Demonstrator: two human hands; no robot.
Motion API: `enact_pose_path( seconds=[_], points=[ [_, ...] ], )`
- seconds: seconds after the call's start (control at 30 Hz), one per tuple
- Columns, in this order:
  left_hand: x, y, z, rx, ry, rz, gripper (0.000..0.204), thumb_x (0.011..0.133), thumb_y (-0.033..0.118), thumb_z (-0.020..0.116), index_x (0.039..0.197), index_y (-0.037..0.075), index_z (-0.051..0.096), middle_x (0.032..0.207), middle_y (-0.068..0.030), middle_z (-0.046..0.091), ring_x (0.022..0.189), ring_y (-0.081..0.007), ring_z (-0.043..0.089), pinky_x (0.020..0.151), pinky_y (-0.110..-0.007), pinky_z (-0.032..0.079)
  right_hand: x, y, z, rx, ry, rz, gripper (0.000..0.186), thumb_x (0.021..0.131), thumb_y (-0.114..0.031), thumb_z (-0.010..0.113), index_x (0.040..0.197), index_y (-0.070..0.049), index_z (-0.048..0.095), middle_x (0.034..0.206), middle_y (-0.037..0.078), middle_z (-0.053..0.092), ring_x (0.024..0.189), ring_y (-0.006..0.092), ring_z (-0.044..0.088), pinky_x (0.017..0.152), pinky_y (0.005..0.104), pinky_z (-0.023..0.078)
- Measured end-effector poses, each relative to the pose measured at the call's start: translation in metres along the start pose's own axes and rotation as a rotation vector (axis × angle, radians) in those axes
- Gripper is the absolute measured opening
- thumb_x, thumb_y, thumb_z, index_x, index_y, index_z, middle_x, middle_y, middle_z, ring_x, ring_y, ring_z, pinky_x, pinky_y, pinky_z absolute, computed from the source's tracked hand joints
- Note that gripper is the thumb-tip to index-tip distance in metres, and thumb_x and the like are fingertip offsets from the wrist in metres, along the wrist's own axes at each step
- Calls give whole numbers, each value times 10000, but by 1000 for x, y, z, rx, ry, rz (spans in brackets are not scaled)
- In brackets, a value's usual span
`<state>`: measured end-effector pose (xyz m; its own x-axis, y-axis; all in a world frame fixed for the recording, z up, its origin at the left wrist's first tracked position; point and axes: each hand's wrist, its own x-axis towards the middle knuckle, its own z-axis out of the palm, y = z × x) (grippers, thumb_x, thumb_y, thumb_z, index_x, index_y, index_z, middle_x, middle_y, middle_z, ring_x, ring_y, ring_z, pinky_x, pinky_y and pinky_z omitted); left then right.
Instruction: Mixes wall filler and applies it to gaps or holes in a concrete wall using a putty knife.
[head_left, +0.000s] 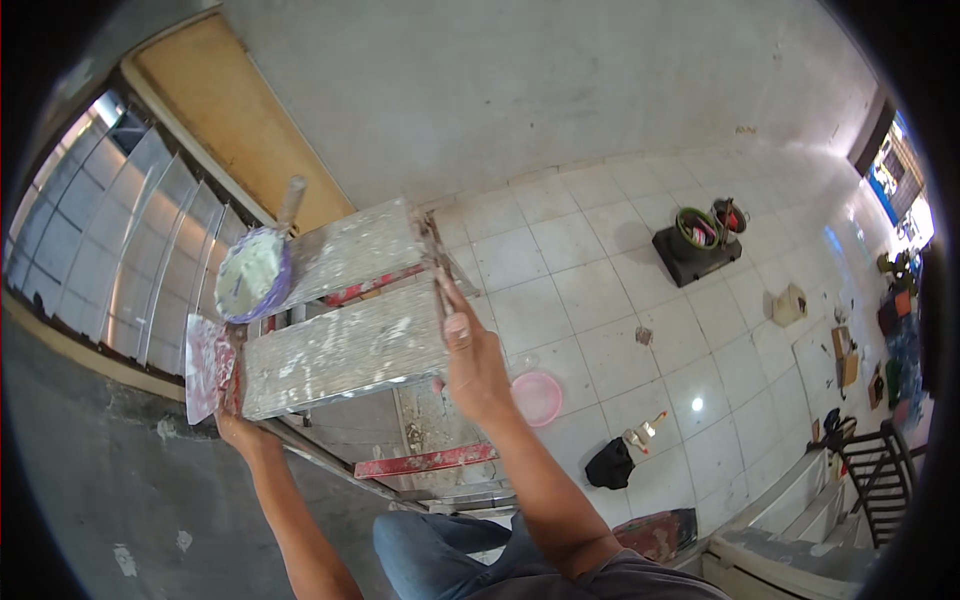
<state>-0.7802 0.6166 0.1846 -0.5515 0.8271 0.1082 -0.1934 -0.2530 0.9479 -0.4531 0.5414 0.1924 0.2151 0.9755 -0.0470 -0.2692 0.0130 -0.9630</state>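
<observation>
A folding ladder with two broad, putty-smeared steps (345, 340) stands before me. My right hand (474, 368) is closed around the ladder's right side rail (434, 245). At the left end of the nearer step, my left hand (240, 428) is closed on a flat, white-and-red smeared spreader (208, 368); whether it also grips the ladder edge is partly hidden. Resting at the far step's left end is a purple tub (285, 275) full of pale putty (252, 270). A handled tool (291, 203) sticks up beside the tub.
Glass louvres (125, 240) and a yellow panel (235, 110) are at the left. Below, on the tiled floor (600, 300), lie a pink basin (537, 398), a black bag (609, 465) and a brush (645, 432). Buckets (697, 228) stand on a black case (700, 262); a dark rack (880, 475) is at right.
</observation>
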Motion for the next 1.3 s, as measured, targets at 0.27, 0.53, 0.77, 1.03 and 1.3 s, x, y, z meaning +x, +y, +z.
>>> enact_pose_path(
  seconds=[0.27,0.53,0.77,1.03,1.3],
  points=[
    [4,13,5,3,-55,-124,417,915,252,548,1244,-5,565,1193,-158,609,1052,-294,614,893,-411,513,3,1,5,-412,46,-285,832,838,-403,651,1456,-4,261,655,249,623,616,450,633,534,462,510],
    [-8,28,15,171,-51,-131,507,900,452,494,1258,98,556,1220,-101,596,1055,-261,606,808,-420,554,1,0,1,-420,-107,-308,866,833,-315,637,1445,69,159,737,244,650,603,373,649,544,454,525],
    [-12,29,12,444,-344,91,479,983,288,381,1355,-2,466,1302,-164,543,1134,-282,580,944,-419,511,-1,15,7,-323,-25,-427,881,818,-297,665,1412,131,175,693,209,640,506,338,618,469,439,495],
    [-5,39,20,426,-28,102,510,940,383,428,1346,84,505,1324,-142,522,1142,-294,562,945,-434,493,10,17,17,-139,-125,-389,388,782,-196,677,910,157,576,589,165,621,526,306,638,489,402,519],
    [40,30,-27,634,-260,278,478,925,336,498,1318,64,507,1024,-60,582,926,-210,585,825,-397,521,7,25,5,-229,17,-539,588,784,-155,652,1122,259,407,548,192,591,488,326,621,464,383,509]
  ],
)
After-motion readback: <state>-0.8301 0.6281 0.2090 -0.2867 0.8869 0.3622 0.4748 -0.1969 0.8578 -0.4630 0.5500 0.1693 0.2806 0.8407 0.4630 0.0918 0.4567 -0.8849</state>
